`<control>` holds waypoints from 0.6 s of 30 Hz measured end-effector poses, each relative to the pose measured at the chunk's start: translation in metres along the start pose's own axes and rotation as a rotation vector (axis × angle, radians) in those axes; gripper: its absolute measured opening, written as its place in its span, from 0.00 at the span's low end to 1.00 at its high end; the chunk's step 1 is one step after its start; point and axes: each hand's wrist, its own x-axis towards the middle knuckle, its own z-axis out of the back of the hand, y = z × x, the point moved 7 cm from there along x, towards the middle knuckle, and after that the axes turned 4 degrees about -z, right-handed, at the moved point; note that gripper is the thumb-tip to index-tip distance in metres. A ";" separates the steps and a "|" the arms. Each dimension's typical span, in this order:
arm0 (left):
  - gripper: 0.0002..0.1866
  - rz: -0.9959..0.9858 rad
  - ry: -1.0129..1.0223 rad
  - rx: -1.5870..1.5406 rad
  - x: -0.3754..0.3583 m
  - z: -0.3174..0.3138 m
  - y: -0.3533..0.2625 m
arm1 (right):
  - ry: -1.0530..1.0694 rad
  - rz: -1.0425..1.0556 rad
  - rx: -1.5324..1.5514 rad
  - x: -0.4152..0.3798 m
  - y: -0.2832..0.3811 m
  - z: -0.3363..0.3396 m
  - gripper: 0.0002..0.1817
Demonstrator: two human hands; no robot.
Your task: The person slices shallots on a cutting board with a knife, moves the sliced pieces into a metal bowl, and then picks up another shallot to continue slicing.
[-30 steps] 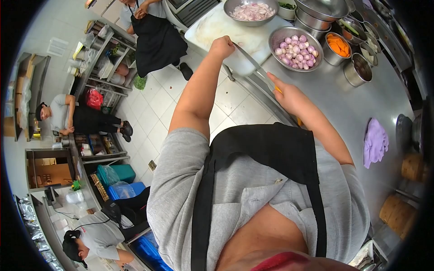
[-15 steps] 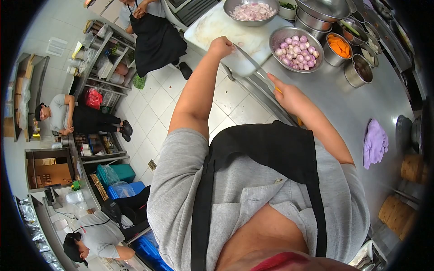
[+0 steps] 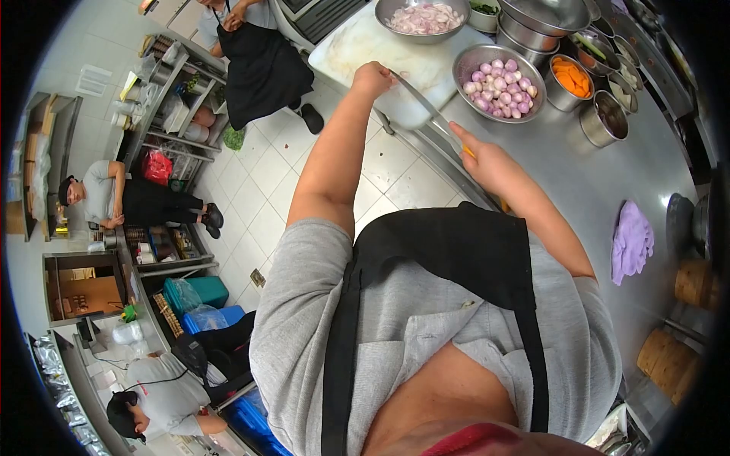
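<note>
My right hand (image 3: pixel 489 161) is wrapped round the yellow handle of a knife (image 3: pixel 424 102), index finger stretched along it. The long blade slants up and left across the corner of a white cutting board (image 3: pixel 357 53). At the blade's tip is my left hand (image 3: pixel 372 79), fingers closed; whether they pinch the tip or a small piece is hidden. Right of the blade stands a steel bowl (image 3: pixel 462 74) of whole peeled shallots (image 3: pixel 502 90). Behind the board's far edge, another steel bowl (image 3: pixel 384 19) holds sliced shallots (image 3: pixel 426 19).
On the steel counter (image 3: pixel 578 178) are a pot of orange pieces (image 3: pixel 570 78), a steel container (image 3: pixel 603 121), stacked bowls (image 3: pixel 532 30) and a purple cloth (image 3: pixel 631 242). Left are shelves (image 3: pixel 179 99), a tiled floor (image 3: pixel 251 175) and several people, one in a black apron (image 3: pixel 266 68).
Both hands and the knife stay almost where they were. The person at lower left has shifted slightly, the arm and head moving a little.
</note>
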 end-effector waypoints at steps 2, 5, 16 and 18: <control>0.15 0.016 -0.006 0.086 -0.002 0.002 -0.005 | -0.004 -0.001 -0.004 -0.001 0.001 0.001 0.30; 0.15 -0.048 -0.041 0.218 -0.002 0.005 -0.010 | -0.008 0.002 -0.001 -0.001 0.001 0.000 0.30; 0.15 -0.082 -0.060 0.245 -0.001 0.006 -0.013 | -0.057 0.036 0.051 0.002 -0.002 -0.001 0.31; 0.14 -0.090 -0.075 0.242 -0.002 0.006 -0.013 | -0.015 0.008 -0.005 0.001 0.002 -0.002 0.32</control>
